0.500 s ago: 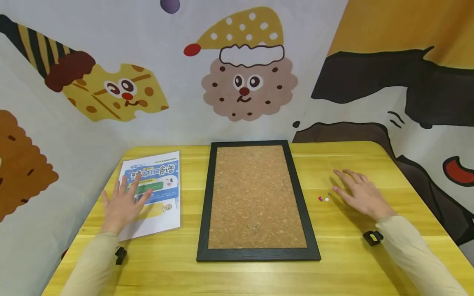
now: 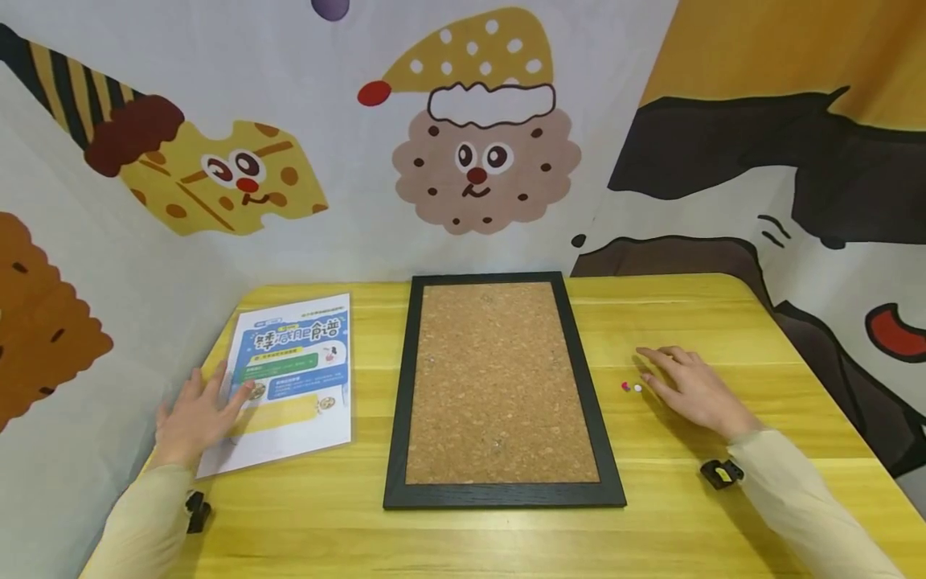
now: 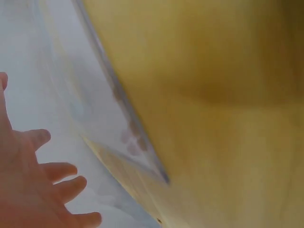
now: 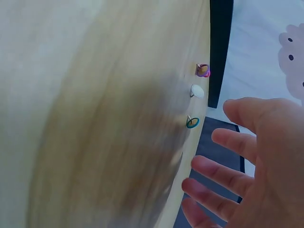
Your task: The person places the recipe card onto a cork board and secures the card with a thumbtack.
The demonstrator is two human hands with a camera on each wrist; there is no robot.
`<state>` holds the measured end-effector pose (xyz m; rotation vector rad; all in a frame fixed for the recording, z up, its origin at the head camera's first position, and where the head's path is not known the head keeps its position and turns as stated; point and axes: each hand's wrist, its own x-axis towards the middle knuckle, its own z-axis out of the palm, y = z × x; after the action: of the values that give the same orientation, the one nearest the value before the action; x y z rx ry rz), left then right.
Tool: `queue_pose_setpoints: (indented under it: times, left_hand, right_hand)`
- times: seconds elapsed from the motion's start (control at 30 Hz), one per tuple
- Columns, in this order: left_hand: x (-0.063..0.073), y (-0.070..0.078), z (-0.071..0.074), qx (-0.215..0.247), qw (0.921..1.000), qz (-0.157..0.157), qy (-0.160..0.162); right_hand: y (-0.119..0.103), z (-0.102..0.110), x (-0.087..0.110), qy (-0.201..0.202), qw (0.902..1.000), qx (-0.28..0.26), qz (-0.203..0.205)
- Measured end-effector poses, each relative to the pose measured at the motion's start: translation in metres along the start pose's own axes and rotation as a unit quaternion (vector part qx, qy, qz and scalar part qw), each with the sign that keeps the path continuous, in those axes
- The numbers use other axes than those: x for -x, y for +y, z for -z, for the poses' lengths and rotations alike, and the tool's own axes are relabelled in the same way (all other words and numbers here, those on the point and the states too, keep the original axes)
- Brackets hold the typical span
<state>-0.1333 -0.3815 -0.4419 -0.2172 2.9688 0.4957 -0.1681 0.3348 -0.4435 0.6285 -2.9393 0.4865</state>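
My left hand (image 2: pixel 195 422) has its fingers spread at the left edge of a printed, plastic-covered sheet (image 2: pixel 297 438), which lies slightly turned on the table. In the left wrist view, the fingertips (image 3: pixel 71 187) stand apart beside the corner of the sheet (image 3: pixel 95 95). My right hand (image 2: pixel 698 394) hovers over the table with loosely extended fingers, holding nothing. Close to its thumb lie a pink thumbtack (image 2: pixel 625 387) and a white thumbtack (image 2: pixel 638 388). The right wrist view also shows a teal-rimmed thumbtack (image 4: pixel 192 123), which the hand hides from the head view.
A cork board (image 2: pixel 499 378) in a black frame (image 2: pixel 506 496) lies flat in the middle of the yellow wood-grain table (image 2: pixel 506 547). A cartoon-printed cloth wall (image 2: pixel 485 185) stands directly behind the table and continues along its left side.
My left hand has moved left and toward me, uncovering more of the printed sheet. The right hand has shifted slightly left, toward the thumbtacks.
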Motion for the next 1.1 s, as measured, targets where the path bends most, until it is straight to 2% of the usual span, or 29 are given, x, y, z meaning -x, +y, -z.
queue_pose_setpoints:
  times: [0.13, 0.23, 0.33, 0.37, 0.47, 0.57, 0.93, 1.1]
  left_hand:
    - [-0.001, -0.009, 0.003, 0.007, 0.9989, 0.011, -0.044]
    - [-0.01, -0.025, -0.005, 0.015, 0.997, 0.016, -0.075]
    - [-0.013, -0.029, -0.005, 0.022, 0.9953, 0.021, -0.092]
    - [-0.013, -0.029, -0.005, 0.023, 0.9951, 0.023, -0.093]
    - [-0.006, -0.013, 0.005, 0.021, 0.995, 0.024, -0.094]
    - [-0.005, -0.006, 0.006, 0.007, 0.9957, 0.021, -0.09]
    - [-0.01, 0.002, 0.004, -0.036, 0.9955, 0.016, -0.087]
    - [-0.008, 0.008, 0.005, -0.044, 0.9956, 0.015, -0.081]
  right_hand:
    - [0.0, -0.002, -0.001, 0.014, 0.9998, -0.007, 0.015]
    - [0.0, -0.003, -0.002, 0.021, 0.9993, -0.016, 0.027]
    - [0.001, -0.003, -0.004, 0.024, 0.9986, -0.028, 0.038]
    - [0.002, -0.004, -0.005, 0.026, 0.9984, -0.032, 0.039]
    - [0.006, -0.004, -0.007, 0.022, 0.9981, -0.044, 0.035]
    - [0.009, -0.005, -0.007, 0.007, 0.9981, -0.057, 0.02]
    - [0.009, -0.009, -0.01, -0.033, 0.9945, -0.097, 0.02]
    - [0.009, -0.011, -0.01, -0.032, 0.9927, -0.115, 0.017]
